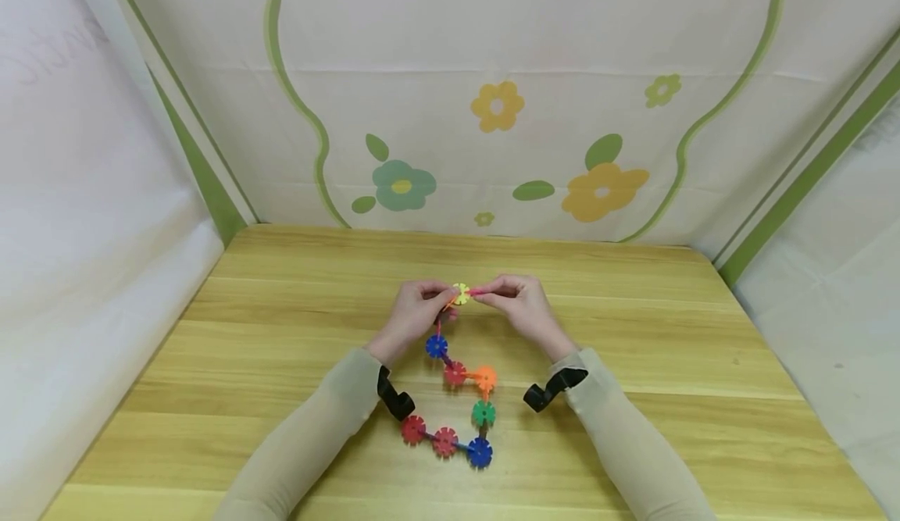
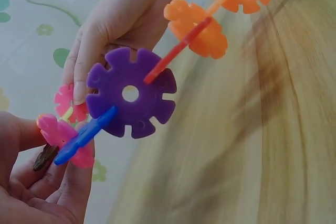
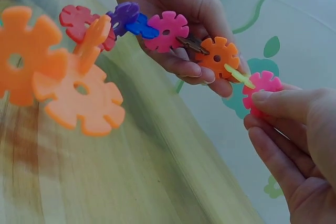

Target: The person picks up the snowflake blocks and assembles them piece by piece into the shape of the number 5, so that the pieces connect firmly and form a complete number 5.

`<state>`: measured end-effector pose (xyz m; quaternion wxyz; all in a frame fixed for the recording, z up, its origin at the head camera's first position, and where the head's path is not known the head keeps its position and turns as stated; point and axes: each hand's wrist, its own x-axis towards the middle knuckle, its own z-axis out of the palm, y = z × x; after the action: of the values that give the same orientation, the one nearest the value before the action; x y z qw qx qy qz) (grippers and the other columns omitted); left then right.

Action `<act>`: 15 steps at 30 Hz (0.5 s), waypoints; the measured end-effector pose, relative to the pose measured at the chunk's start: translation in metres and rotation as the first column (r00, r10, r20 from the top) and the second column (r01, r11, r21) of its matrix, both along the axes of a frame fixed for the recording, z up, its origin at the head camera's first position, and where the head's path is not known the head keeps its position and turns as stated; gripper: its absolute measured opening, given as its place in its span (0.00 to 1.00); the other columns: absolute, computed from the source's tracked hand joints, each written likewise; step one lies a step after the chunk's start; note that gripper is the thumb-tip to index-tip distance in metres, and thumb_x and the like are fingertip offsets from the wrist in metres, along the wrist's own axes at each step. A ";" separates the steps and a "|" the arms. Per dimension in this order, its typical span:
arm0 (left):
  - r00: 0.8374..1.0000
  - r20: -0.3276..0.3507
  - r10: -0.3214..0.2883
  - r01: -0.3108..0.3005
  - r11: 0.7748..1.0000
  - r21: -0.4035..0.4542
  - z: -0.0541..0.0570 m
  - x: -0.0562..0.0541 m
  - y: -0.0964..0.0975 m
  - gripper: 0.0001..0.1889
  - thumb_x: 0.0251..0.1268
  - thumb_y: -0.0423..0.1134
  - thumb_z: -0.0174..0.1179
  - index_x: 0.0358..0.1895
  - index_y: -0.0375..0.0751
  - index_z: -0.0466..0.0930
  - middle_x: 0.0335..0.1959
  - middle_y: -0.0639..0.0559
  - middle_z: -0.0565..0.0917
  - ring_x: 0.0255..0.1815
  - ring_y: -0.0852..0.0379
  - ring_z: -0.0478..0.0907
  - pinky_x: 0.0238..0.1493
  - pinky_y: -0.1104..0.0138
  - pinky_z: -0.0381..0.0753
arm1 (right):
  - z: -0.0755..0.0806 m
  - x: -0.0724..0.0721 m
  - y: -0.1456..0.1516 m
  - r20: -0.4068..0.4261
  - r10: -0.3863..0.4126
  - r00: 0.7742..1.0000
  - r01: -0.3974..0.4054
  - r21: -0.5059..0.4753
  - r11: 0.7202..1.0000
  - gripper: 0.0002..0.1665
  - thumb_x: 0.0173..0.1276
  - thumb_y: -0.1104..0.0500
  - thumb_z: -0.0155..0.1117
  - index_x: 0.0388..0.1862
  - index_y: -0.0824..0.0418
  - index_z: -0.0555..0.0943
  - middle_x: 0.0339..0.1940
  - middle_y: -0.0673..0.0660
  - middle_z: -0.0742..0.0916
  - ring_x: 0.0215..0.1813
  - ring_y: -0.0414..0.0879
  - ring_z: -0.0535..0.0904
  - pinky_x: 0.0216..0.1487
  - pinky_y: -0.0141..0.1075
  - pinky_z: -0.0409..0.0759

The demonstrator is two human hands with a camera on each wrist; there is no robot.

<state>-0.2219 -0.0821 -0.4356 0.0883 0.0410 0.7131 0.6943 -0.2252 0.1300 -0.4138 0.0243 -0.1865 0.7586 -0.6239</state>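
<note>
Notched plastic interlocking discs form a long bent chain. My left hand grips it near its far end, at an orange disc next to a dark brown disc. Thumb and fingertips of my right hand pinch a pink disc. A yellow disc links the orange and pink ones, between the two hands. From the left hand the chain runs through another pink disc, a blue disc and a purple disc toward the body.
The chain's near part, with a green disc, a dark blue disc and a red disc, extends over the wooden table between the forearms. Black wrist straps are on both sleeves. A flower-printed cloth stands behind the table.
</note>
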 end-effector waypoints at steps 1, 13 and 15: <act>1.000 0.000 -0.001 0.001 1.000 0.000 0.000 0.000 0.000 0.12 0.76 0.39 0.61 0.47 0.33 0.86 0.35 0.39 0.86 0.42 0.31 0.84 0.33 0.58 0.86 | 0.000 0.000 0.000 -0.002 -0.001 1.000 0.001 0.002 1.000 0.06 0.69 0.69 0.69 0.43 0.70 0.88 0.41 0.61 0.90 0.47 0.60 0.86 0.54 0.58 0.81; 1.000 0.011 -0.012 0.012 1.000 0.006 -0.004 -0.002 0.001 0.12 0.76 0.39 0.61 0.46 0.32 0.87 0.35 0.37 0.86 0.38 0.35 0.85 0.25 0.67 0.81 | -0.024 -0.016 0.005 0.008 0.015 1.000 -0.015 -0.001 1.000 0.06 0.68 0.70 0.70 0.42 0.69 0.89 0.41 0.60 0.90 0.49 0.67 0.85 0.54 0.57 0.81; 1.000 0.020 -0.006 0.006 1.000 0.004 -0.004 -0.002 0.002 0.11 0.76 0.39 0.62 0.46 0.32 0.86 0.36 0.36 0.86 0.38 0.38 0.86 0.29 0.65 0.84 | -0.027 -0.017 0.006 -0.003 0.012 1.000 -0.013 -0.002 1.000 0.06 0.68 0.68 0.71 0.42 0.67 0.89 0.41 0.59 0.90 0.49 0.64 0.86 0.54 0.52 0.83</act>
<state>-0.2240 -0.0801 -0.4393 0.0974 0.0365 0.7107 0.6958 -0.2423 0.1363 -0.4411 0.0270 -0.1921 0.7567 -0.6243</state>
